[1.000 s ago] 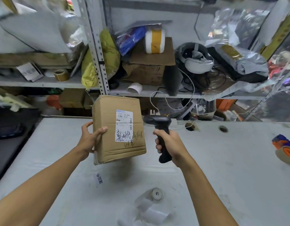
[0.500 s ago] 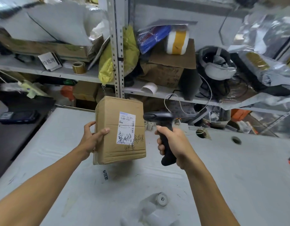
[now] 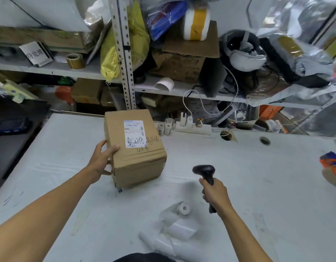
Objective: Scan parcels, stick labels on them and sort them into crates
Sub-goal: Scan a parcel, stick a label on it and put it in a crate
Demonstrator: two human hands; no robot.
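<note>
While the left hand point(image 3: 101, 160) grips the box point(image 3: 134, 148), the right hand point(image 3: 216, 193) grips the scanner point(image 3: 206, 173).
The box rests on the table point(image 3: 258, 186), its label point(image 3: 134, 133) facing up.

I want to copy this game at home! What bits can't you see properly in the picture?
- Printed label on the cardboard box, head view: print too small to read.
- Left hand: the fingers behind the box are hidden by it.
- Scanner in the right hand: the hand covers its trigger.
- Tape dispenser: cut off by the right edge.
- Crates: none in view.
</note>
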